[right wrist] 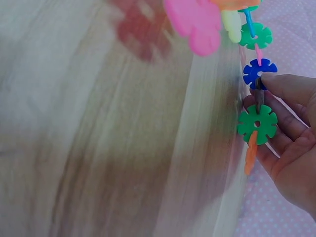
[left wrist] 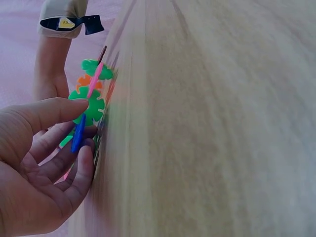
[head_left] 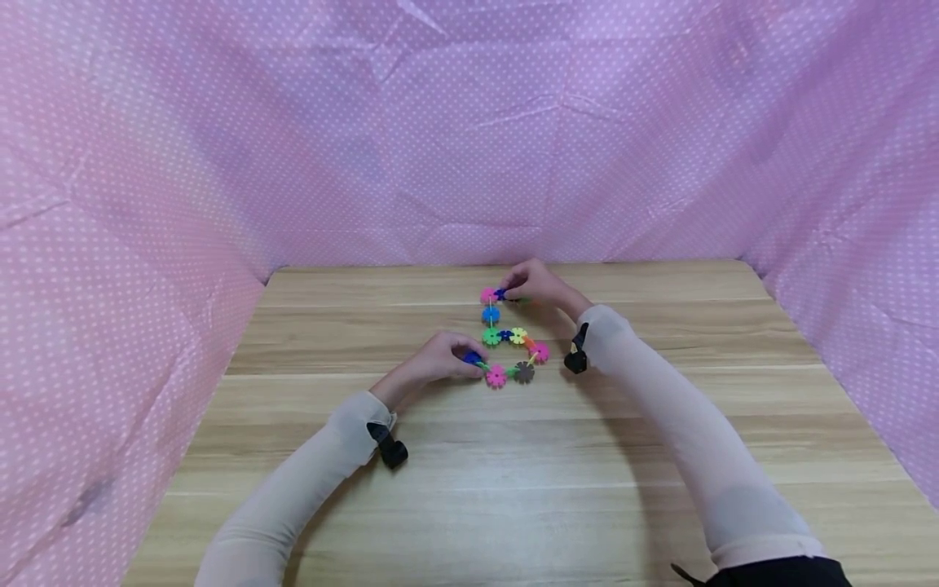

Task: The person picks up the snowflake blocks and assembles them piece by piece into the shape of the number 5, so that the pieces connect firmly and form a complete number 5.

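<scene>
A chain of colourful interlocking snowflake discs winds in an S-like curve over the table, with a pink disc (head_left: 496, 376) and a brown disc (head_left: 524, 372) along its near stretch. My left hand (head_left: 443, 356) pinches the near left end; in the left wrist view its thumb lies on a green disc (left wrist: 91, 106), beside a blue disc (left wrist: 79, 133) seen edge-on. At the far end, my right hand (head_left: 539, 283) holds a dark blue disc (right wrist: 259, 73) by its edge. A green disc (right wrist: 257, 124) and an orange disc (right wrist: 251, 153) hang beyond that grip, close to the fingers.
The chain lies on a wood-grain table (head_left: 469, 489). Pink polka-dot cloth (head_left: 469, 147) rises behind the table and along both sides. Each wrist wears a black strap with a small camera, such as the left one (head_left: 389, 447).
</scene>
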`<state>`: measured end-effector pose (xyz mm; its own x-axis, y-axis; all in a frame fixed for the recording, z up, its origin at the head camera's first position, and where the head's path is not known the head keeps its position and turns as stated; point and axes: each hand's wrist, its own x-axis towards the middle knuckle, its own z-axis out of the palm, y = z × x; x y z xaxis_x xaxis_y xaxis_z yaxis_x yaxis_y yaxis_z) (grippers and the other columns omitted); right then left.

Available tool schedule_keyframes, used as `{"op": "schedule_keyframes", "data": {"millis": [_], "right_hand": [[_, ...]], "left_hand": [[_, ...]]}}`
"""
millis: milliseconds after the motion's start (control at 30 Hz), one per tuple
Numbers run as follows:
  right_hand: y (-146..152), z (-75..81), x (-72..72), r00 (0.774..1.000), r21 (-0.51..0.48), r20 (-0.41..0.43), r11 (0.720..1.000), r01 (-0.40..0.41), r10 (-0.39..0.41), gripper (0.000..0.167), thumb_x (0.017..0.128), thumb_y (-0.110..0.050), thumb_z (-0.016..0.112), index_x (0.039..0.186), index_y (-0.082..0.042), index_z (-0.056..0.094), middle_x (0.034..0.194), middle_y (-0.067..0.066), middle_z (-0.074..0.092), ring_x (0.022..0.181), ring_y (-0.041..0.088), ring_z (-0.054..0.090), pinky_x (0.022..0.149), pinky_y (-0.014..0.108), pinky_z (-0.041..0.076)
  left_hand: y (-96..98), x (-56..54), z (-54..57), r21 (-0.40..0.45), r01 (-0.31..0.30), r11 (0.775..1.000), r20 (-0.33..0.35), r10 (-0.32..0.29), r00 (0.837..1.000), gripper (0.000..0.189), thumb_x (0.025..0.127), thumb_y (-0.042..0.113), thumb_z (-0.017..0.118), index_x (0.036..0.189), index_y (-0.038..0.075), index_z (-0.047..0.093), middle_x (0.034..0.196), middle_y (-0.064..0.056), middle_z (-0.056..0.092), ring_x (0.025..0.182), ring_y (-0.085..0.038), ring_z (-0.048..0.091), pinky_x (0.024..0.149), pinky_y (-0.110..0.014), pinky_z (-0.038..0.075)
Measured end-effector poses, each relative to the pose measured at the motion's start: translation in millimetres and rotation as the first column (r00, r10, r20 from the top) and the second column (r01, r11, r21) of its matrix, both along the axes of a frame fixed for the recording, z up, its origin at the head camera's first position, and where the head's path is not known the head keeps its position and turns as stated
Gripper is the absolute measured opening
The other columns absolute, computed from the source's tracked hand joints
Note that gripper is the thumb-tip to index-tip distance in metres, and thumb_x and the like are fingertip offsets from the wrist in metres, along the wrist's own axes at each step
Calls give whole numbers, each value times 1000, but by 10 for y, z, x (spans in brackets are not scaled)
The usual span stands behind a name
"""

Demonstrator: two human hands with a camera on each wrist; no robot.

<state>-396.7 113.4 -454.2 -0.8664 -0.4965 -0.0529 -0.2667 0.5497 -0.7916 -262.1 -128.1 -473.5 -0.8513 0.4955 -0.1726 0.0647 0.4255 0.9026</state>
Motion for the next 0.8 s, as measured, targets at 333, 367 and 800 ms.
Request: {"op": "schedule_keyframes", "data": {"millis": [333, 367, 800], "right_hand": [[48, 34, -7, 1000, -22, 15, 1000, 0, 1, 20, 91, 3, 71, 111, 8, 71, 113, 26, 72, 109, 37, 69, 100, 42, 57], [54, 44, -7, 1000, -22, 14, 1000, -3, 3, 21, 91, 3, 71, 112, 8, 70, 114, 27, 72, 110, 38, 69, 101, 43, 56], [143, 152, -56, 1000, -64, -8, 998, -18, 18, 32, 91, 2, 72, 121, 12, 64, 123, 31, 67, 112, 38, 67, 98, 34, 57]], "left_hand": [[0, -26, 8, 0, -12, 1000, 44, 12, 999, 35, 87, 10, 81, 120, 7, 73, 121, -9, 70, 105, -16, 64, 91, -26, 52], [-2, -33, 12, 9, -14, 1000, 63, 13, 998, 35, 87, 10, 81, 121, 7, 72, 121, -9, 70, 106, -16, 64, 92, -26, 53], [-214, -191, 99, -48, 15, 999, 101, -10, 995, 43, 93, 17, 73, 132, 2, 62, 125, -14, 68, 113, -24, 64, 88, -30, 51]]}}
